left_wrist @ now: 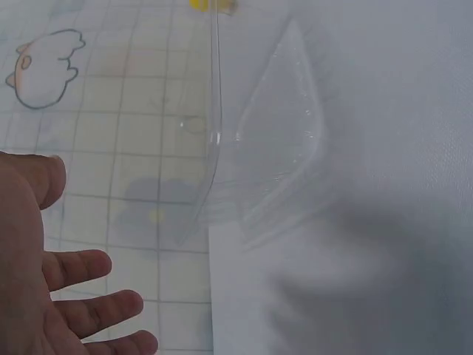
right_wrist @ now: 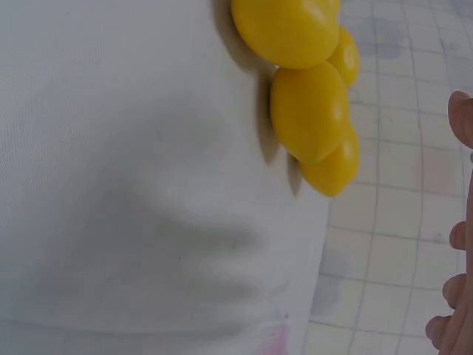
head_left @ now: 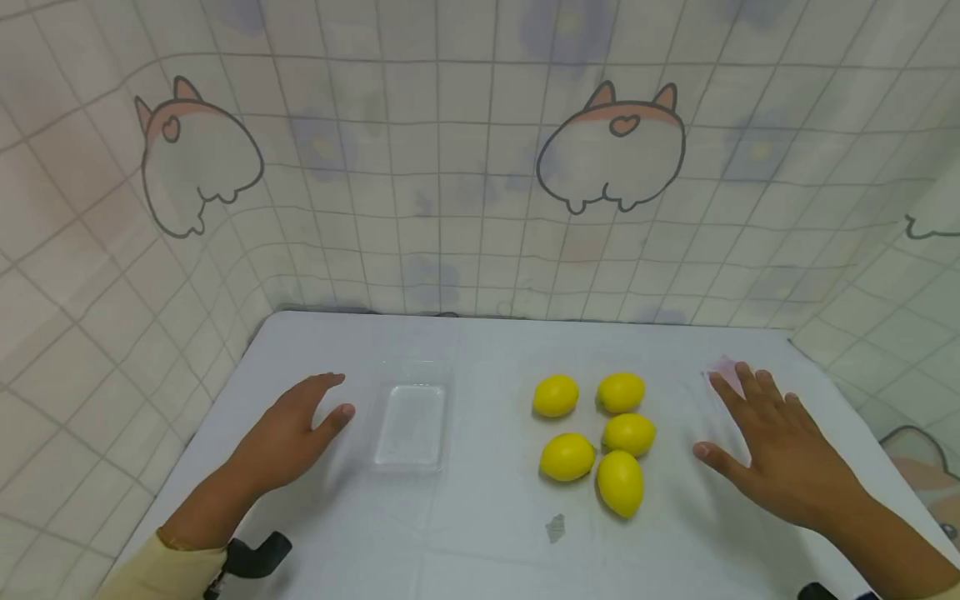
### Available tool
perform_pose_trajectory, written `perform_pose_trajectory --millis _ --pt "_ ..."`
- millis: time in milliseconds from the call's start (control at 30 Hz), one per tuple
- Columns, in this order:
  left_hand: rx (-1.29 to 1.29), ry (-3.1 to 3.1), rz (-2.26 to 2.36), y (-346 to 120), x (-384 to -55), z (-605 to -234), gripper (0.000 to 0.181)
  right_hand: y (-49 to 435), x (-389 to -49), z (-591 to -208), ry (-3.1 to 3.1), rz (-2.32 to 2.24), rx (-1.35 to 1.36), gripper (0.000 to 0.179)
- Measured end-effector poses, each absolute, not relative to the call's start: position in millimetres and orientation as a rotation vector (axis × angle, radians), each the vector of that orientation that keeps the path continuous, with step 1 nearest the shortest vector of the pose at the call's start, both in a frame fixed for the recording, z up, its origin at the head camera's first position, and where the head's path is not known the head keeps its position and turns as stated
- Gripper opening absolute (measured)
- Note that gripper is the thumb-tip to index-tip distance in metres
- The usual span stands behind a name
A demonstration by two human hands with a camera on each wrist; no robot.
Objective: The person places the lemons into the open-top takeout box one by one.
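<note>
Several yellow lemons (head_left: 620,483) lie grouped on the white table, right of its middle. To their left stands a clear plastic tray (head_left: 409,427), with nothing in it. My left hand (head_left: 281,437) hovers just left of the tray, thumb and fingers apart and holding nothing. In the left wrist view, fingers (left_wrist: 103,314) spread at the lower left beside the clear tray (left_wrist: 277,126). My right hand (head_left: 787,458) is held over the table right of the lemons, fingers spread and grasping nothing. The right wrist view has the lemons (right_wrist: 310,111) at the top and fingertips (right_wrist: 454,292) at the right edge.
A pink patch (head_left: 726,371) shows on the table beyond my right fingertips. A small grey patch (head_left: 555,528) lies in front of the lemons. A tiled-pattern curtain (head_left: 465,192) with cartoon animals hangs behind the table (head_left: 487,350) and along both sides.
</note>
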State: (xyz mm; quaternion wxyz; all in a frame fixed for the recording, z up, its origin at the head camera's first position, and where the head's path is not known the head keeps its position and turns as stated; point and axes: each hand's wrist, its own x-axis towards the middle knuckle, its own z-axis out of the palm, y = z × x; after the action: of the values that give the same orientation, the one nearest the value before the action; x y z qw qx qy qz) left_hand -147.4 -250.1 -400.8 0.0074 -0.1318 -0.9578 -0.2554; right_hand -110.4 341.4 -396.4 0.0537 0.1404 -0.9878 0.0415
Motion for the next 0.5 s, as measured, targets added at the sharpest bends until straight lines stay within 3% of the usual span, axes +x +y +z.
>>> perform_pose_trajectory --millis 500 --pt "-0.225 -3.074 -0.995 -247.2 -157.3 -429.1 0.063 317.3 -102.3 -416.0 -3.005 0.414 0.521 0.086"
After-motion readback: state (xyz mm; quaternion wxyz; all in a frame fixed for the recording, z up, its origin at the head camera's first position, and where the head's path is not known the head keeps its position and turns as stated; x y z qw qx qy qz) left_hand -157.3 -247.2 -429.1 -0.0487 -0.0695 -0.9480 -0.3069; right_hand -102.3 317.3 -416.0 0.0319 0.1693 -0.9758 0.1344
